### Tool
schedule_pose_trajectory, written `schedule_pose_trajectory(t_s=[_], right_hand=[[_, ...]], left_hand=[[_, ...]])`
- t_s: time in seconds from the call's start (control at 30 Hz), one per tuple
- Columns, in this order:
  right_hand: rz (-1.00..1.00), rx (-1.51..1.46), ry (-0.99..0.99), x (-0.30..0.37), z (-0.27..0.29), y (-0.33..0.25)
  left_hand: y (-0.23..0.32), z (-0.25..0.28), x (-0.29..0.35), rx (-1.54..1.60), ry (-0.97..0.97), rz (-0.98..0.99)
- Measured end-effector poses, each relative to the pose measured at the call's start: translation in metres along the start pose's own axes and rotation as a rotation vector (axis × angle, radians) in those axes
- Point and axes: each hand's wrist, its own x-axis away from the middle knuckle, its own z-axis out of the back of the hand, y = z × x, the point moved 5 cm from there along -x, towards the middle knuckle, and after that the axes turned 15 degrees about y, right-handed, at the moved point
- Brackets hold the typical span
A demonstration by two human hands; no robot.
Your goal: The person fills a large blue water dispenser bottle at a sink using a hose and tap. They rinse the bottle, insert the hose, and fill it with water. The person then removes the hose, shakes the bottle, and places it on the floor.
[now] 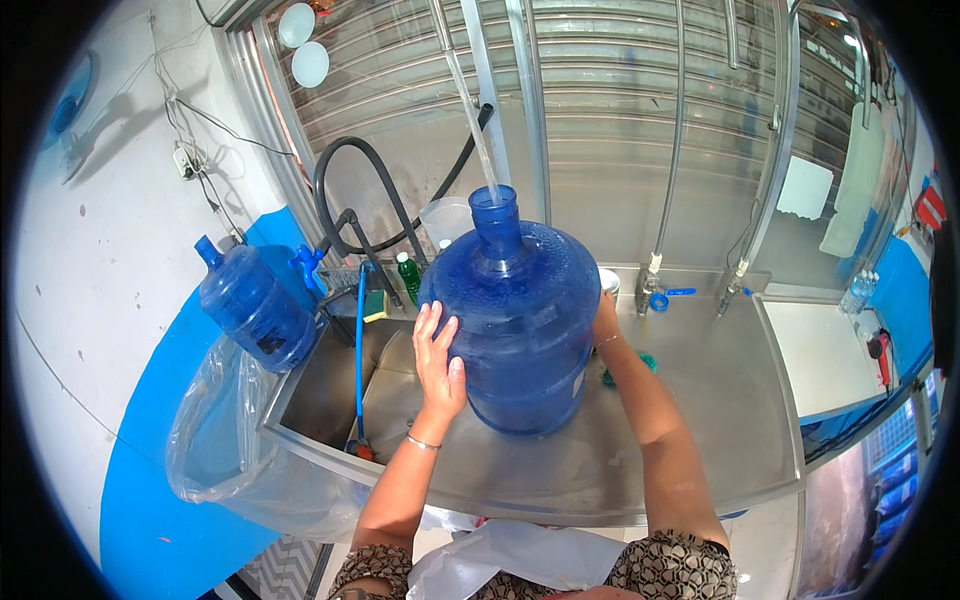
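Observation:
A large blue water jug stands upright on the steel counter in front of me. From a pipe above, a clear stream of water runs down into its open neck. My left hand lies against the jug's left side, fingers stretched out and apart. On the other side, my right hand is at the jug's wall, its fingers mostly hidden behind the jug. A green scrubbing pad lies on the counter beside my right forearm.
Left of the jug, a sink basin holds an upright blue hose. Another blue jug leans at the sink's left edge, above a clear plastic bag. Behind are a black hose, a green bottle and a blue-handled valve.

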Motion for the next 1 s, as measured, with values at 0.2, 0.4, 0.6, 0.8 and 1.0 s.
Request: schedule_pose_trajectory(t_s=[0.2, 0.4, 0.6, 0.8, 1.0], right_hand=[[-0.082, -0.104, 0.031, -0.002, 0.0, 0.004], [-0.154, -0.202, 0.06, -0.003, -0.001, 0.008], [-0.179, -0.138, 0.01, 0.003, -0.014, 0.013], [-0.238, -0.127, -0.121, 0.011, -0.022, 0.026], [-0.173, -0.455, -0.269, 0.013, 0.003, 0.022]], left_hand=[[0.0, -0.001, 0.0, 0.004, 0.019, -0.017], [-0.001, -0.001, 0.001, 0.011, 0.026, -0.01], [0.003, 0.003, -0.002, 0.019, 0.016, 0.016], [0.014, 0.013, -0.037, -0.033, 0.005, 0.051], [-0.022, -0.068, -0.111, 0.177, -0.126, 0.511]])
